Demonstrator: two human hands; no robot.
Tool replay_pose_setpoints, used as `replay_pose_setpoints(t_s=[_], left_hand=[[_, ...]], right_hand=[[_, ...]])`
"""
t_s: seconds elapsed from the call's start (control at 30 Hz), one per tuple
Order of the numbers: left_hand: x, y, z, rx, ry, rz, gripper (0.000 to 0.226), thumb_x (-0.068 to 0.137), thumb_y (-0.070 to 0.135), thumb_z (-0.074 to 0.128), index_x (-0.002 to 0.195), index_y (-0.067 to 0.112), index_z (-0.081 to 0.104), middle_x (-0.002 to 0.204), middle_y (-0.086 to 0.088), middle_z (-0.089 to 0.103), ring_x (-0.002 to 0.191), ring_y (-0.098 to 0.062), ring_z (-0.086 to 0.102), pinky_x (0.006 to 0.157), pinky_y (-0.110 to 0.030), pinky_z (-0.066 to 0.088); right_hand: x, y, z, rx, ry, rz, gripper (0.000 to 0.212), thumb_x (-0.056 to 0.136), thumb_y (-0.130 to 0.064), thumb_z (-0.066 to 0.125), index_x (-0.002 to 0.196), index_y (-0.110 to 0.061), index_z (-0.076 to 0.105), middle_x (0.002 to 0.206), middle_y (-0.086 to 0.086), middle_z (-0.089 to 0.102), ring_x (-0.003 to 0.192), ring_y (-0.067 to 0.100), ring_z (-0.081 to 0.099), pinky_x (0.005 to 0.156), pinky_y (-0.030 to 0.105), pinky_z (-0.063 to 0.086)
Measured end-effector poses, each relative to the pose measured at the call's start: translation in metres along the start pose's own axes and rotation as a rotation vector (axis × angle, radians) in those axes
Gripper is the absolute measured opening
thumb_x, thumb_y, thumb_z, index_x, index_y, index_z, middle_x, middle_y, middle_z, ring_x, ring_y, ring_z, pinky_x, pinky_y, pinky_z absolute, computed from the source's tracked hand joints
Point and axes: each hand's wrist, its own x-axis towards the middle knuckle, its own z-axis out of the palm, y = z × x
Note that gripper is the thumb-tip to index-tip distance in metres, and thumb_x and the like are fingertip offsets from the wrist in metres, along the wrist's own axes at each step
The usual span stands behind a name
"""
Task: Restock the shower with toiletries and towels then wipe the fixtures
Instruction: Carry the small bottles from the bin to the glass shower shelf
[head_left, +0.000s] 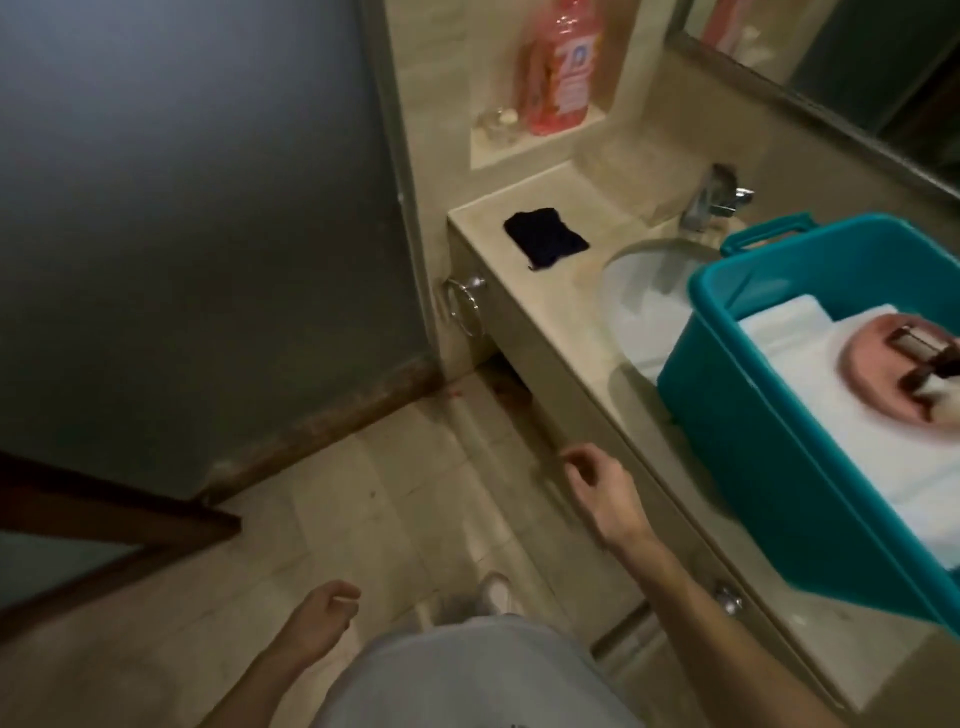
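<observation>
Standing beside a beige stone desk (550, 317), next to a frosted grey glass shower door (182, 208). Hanging the left hand (322, 610) low over the tiled floor, fingers loosely curled, gripping nothing. Holding the right hand (597, 488) forward just beside the desk's front edge, fingers relaxed and half bent, likewise grasping nothing. Sitting on the desk at the right, hiding part of a white oval sink basin (639, 296): a teal plastic tub (753, 441) carrying folded white towels (800, 358) and a round pink dish (867, 374) of small blurred bottles (930, 358). Lying flat near the desk's far left corner, well apart from both hands: a dark navy cloth (545, 239). Standing in the wall niche above: a tall pink plastic bottle (563, 78).
</observation>
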Motion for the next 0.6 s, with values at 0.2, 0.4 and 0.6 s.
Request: replay_pose_setpoints(t_s=[0.2, 0.4, 0.6], left_hand=[[0.059, 0.124, -0.022, 0.018, 0.021, 0.331, 0.012, 0.093, 0.031, 0.062, 0.102, 0.034, 0.069, 0.105, 0.006, 0.073, 0.097, -0.009, 0.069, 0.096, -0.042, 0.055], [0.025, 0.329, -0.035, 0.01, 0.032, 0.788, 0.017, 0.096, 0.014, 0.064, 0.111, 0.021, 0.07, 0.104, 0.011, 0.071, 0.097, 0.006, 0.064, 0.081, -0.005, 0.047], [0.003, 0.47, -0.028, 0.079, -0.125, 1.224, 0.027, 0.096, 0.018, 0.063, 0.123, 0.022, 0.065, 0.113, 0.014, 0.069, 0.107, -0.001, 0.063, 0.088, -0.012, 0.05]], right_hand=[[0.023, -0.054, -0.079, 0.054, 0.267, -0.157, 0.017, 0.101, -0.024, 0.056, 0.113, -0.03, 0.067, 0.108, -0.014, 0.068, 0.095, -0.004, 0.061, 0.077, 0.011, 0.046], [0.018, -0.083, -0.15, -0.057, 0.57, -0.284, 0.02, 0.099, -0.016, 0.058, 0.114, -0.02, 0.07, 0.109, -0.011, 0.069, 0.099, 0.004, 0.063, 0.088, 0.022, 0.051], [0.041, -0.056, -0.189, -0.22, 0.945, -0.083, 0.02, 0.094, -0.007, 0.062, 0.111, -0.015, 0.07, 0.109, -0.003, 0.07, 0.104, 0.015, 0.06, 0.091, 0.029, 0.048]])
